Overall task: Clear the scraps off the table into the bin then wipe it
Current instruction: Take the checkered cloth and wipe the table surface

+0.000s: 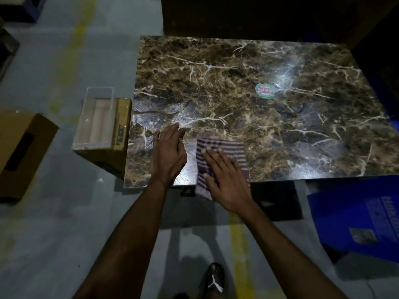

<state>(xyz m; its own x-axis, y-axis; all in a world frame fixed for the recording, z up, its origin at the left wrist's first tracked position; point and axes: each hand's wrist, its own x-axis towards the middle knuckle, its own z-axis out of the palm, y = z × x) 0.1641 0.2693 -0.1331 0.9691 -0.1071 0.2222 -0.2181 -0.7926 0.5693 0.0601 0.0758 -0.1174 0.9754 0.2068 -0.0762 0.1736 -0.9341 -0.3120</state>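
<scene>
No scraps are seen on the marble table (248, 67), so the wiping stage is judged begun: the striped cloth (224, 152) at lower centre is pressed flat under the spread right hand (224, 180), the left hand (168, 156) is rested open beside it, and the clear bin (95, 121) is set at the table's left edge.

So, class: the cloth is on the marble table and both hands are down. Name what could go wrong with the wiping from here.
1. The striped cloth overhangs the near edge of the table, so a pull toward the body could drag it off.
2. The round sticker may snag or peel if wiped over.
3. The clear bin sits close beside the table edge; a leftward sweep of the left hand could knock it.
</scene>
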